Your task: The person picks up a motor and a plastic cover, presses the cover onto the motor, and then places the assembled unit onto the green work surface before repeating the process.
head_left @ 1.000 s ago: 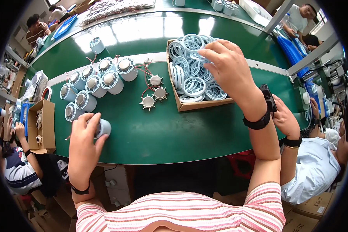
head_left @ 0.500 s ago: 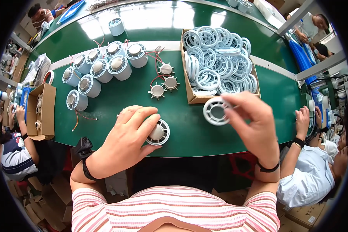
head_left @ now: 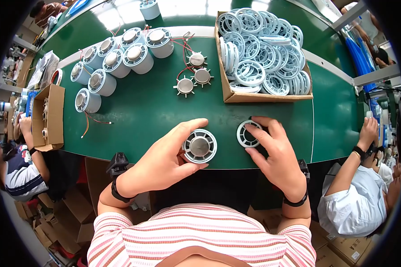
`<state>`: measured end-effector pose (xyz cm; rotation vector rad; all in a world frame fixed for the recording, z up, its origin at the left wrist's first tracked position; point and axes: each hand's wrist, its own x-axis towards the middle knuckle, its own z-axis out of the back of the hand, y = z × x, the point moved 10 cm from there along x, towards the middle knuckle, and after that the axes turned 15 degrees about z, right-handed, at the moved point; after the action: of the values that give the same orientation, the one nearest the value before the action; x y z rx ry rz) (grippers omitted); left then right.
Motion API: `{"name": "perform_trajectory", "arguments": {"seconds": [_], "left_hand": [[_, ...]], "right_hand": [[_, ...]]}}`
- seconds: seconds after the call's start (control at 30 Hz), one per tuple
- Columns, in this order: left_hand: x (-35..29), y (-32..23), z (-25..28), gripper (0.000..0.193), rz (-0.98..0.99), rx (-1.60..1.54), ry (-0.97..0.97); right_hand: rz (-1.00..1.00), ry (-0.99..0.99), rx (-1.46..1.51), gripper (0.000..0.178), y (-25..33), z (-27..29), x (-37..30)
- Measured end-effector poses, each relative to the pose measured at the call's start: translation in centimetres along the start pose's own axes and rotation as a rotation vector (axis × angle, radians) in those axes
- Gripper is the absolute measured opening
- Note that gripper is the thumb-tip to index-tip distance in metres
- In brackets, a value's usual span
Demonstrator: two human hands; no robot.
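Observation:
My left hand (head_left: pixel 165 155) grips a round pale-blue housing with a metal disc in its centre (head_left: pixel 200 146), standing upright near the front edge of the green table (head_left: pixel 142 111). My right hand (head_left: pixel 276 153) rests its fingers on a white slotted plastic ring (head_left: pixel 247 134) lying flat on the table just to the right of the housing. Straight behind the ring is a cardboard box (head_left: pixel 236 95) filled with several more such rings.
Several finished blue housings (head_left: pixel 120 58) cluster at the back left, with three spiked metal motor parts (head_left: pixel 192 73) and red wires nearby. A small open carton (head_left: pixel 47 118) sits at the left edge. Other people sit at left (head_left: pixel 18 164) and right (head_left: pixel 361 191).
My left hand brought a housing from the left to the table's front centre. My right hand took a ring out of the box and set it down beside the housing.

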<state>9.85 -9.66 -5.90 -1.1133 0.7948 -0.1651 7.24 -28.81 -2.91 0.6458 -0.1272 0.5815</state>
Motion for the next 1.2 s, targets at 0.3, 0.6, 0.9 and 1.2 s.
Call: {"name": "perform_trajectory", "arguments": {"seconds": [0.3,0.6,0.9,1.2], "left_hand": [[2.2,1.2,-2.7,0.075,0.09,-0.351,0.173],[2.5,0.9,-3.1,0.072,0.047,-0.336,0.231],[2.2,1.3,-3.2,0.079,0.101,-0.444,0.318],[2.1,2.0,-3.4,0.068,0.334,-0.676,0.403]], "right_hand": [[0.083,-0.229,0.177,0.069,4.4,-0.1,1.9],[0.099,-0.175,0.173,0.067,4.2,-0.9,3.5],[0.059,-0.149,0.179,0.07,3.9,-0.9,3.2],[0.063,-0.142,0.178,0.069,3.7,-1.0,3.2]]}}
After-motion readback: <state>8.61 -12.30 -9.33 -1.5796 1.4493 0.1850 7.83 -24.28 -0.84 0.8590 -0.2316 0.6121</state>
